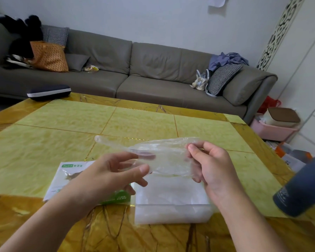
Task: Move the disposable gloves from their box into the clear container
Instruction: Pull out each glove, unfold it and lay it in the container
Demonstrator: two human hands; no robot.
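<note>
Both hands (115, 171) (213, 166) hold glove (164, 153) (above container (173, 211)).

The left hand (115, 171) and forearm cover much of the glove box (67, 177), so its print cannot be read. Its fingertips blur behind the thin glove (162, 157). What lies inside the cloudy container (171, 200) cannot be told. The dark cup (302, 190) is smeared and cut by the right edge.

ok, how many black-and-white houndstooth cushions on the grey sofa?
2: one houndstooth cushion at the grey sofa's far left, one houndstooth cushion by its right armrest. Clutter may hide more.
</note>
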